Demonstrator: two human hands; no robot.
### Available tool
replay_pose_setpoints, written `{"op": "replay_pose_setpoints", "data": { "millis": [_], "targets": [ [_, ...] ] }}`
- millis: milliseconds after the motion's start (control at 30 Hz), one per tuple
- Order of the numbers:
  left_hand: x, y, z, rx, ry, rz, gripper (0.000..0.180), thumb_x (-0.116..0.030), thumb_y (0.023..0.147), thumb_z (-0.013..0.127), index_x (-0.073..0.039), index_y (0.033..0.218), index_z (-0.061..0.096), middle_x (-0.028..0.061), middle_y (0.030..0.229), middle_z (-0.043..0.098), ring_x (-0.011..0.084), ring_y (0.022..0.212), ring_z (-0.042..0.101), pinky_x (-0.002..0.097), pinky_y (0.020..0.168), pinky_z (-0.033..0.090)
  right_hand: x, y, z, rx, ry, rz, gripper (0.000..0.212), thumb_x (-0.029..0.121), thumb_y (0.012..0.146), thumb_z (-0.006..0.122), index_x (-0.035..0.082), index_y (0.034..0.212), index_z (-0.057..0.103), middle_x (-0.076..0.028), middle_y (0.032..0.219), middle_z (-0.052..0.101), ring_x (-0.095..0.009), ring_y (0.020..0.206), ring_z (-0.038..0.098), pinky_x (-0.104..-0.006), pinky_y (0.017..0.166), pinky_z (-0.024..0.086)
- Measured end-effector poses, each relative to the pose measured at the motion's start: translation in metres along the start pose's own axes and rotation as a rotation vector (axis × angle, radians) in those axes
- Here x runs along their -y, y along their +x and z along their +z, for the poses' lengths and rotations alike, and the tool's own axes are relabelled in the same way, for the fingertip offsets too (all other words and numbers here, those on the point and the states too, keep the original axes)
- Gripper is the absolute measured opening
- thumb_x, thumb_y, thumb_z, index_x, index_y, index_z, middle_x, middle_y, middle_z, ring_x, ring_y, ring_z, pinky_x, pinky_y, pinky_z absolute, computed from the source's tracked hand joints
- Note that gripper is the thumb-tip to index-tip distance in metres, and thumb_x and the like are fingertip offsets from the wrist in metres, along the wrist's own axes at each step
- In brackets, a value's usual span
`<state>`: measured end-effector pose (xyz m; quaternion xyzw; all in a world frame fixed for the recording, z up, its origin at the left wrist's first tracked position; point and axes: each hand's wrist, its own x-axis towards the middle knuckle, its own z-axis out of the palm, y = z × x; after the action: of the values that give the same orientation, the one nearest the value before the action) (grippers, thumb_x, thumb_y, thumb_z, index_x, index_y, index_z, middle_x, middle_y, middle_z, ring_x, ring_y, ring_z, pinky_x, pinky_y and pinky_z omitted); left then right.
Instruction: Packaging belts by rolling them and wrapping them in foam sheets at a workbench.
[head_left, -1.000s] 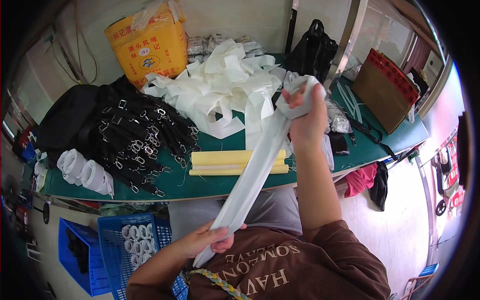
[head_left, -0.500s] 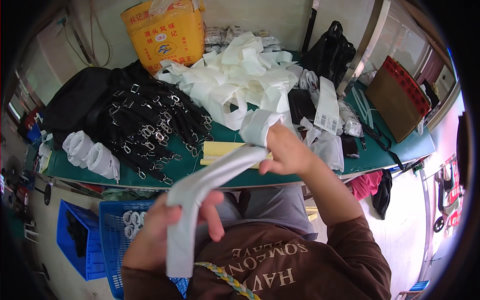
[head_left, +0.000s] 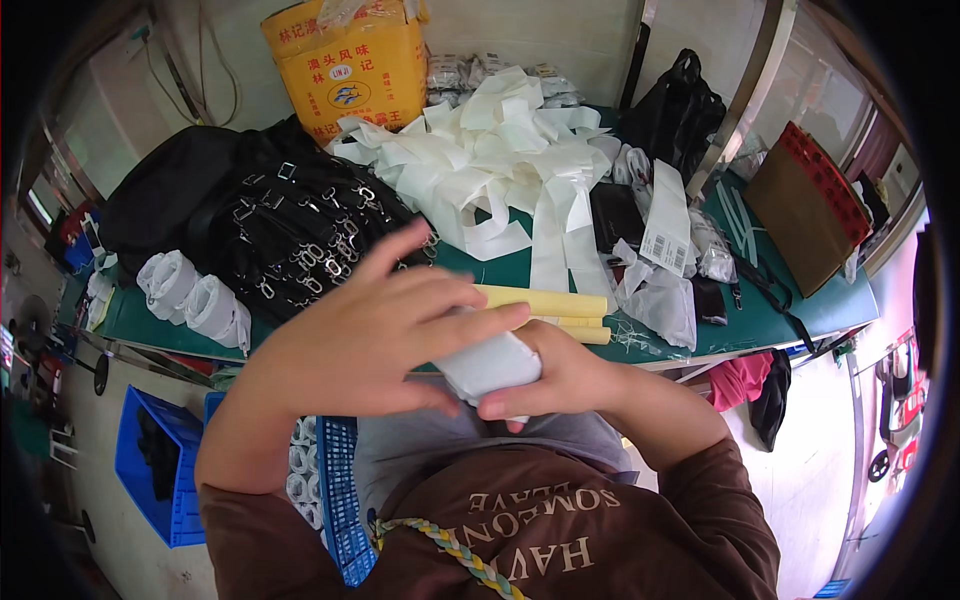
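Note:
A wide white fabric strip, wound into a compact roll [head_left: 492,368], is held in front of my lap at the table's near edge. My right hand [head_left: 560,375] grips the roll from its right side, with the thumb along its lower edge. Over the roll's left side is my left hand [head_left: 390,335], fingers stretched and spread, the fingertips reaching across its top; whether they press on it I cannot tell. A large tangled heap of loose white strips [head_left: 490,150] lies farther back on the green table [head_left: 500,262].
Black straps with metal clips [head_left: 320,215] are piled at left, beside two white rolls [head_left: 190,295]. Yellow strips [head_left: 550,300] lie behind my hands. A yellow carton [head_left: 345,75] stands at the back. Blue crates [head_left: 165,470] are low at left, one holding white rolls. A brown carton [head_left: 810,210] leans at right.
The long strip hanging between my hands has been wound up into the roll. My right hand has come down toward me, and my left has moved up and right to meet it.

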<state>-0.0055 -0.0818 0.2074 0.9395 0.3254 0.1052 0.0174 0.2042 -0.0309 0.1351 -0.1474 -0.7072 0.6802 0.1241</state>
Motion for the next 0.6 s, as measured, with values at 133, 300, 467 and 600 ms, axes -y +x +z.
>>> {"op": "replay_pose_setpoints", "data": {
  "millis": [133, 300, 467, 600],
  "targets": [
    [-0.001, 0.004, 0.014, -0.092, -0.547, -0.106, 0.076, -0.027, 0.064, 0.077, -0.007, 0.130, 0.045, 0.0115, 0.103, 0.053, 0.0258, 0.096, 0.055, 0.0382, 0.089, 0.040, 0.020, -0.014, -0.002, 0.049, 0.201, 0.047, 0.050, 0.027, 0.079, 0.069, -0.005, 0.112, 0.051, -0.014, 0.086, 0.061, -0.022, 0.066, 0.066, -0.0271, 0.058, 0.055],
    [-0.018, 0.016, 0.056, -0.515, -0.809, 0.018, 0.063, -0.038, 0.080, 0.066, -0.001, 0.126, 0.043, 0.0131, 0.110, 0.050, 0.0228, 0.101, 0.051, 0.0329, 0.084, 0.043, 0.017, -0.017, 0.002, 0.056, 0.558, -0.120, 0.038, 0.030, 0.086, 0.061, -0.005, 0.100, 0.057, -0.010, 0.077, 0.062, -0.015, 0.059, 0.060, -0.0256, 0.057, 0.052],
    [-0.013, 0.023, 0.065, -0.668, -0.910, -0.258, 0.031, -0.021, 0.092, 0.053, 0.000, 0.116, 0.052, 0.0080, 0.104, 0.054, 0.0144, 0.100, 0.051, 0.0279, 0.088, 0.040, -0.019, 0.002, -0.013, 0.095, 0.653, -0.250, 0.053, 0.048, 0.087, 0.052, -0.004, 0.099, 0.055, -0.013, 0.076, 0.063, -0.022, 0.074, 0.062, -0.0317, 0.072, 0.051],
    [0.011, 0.027, 0.081, -0.632, -0.988, -0.466, 0.022, -0.017, 0.093, 0.049, -0.001, 0.108, 0.054, 0.0063, 0.105, 0.055, 0.0118, 0.098, 0.051, 0.0251, 0.086, 0.041, -0.038, 0.012, -0.022, -0.450, 0.248, -0.335, 0.057, 0.047, 0.087, 0.055, 0.000, 0.116, 0.043, -0.010, 0.095, 0.058, -0.019, 0.091, 0.058, -0.0305, 0.080, 0.047]
  ]
}}
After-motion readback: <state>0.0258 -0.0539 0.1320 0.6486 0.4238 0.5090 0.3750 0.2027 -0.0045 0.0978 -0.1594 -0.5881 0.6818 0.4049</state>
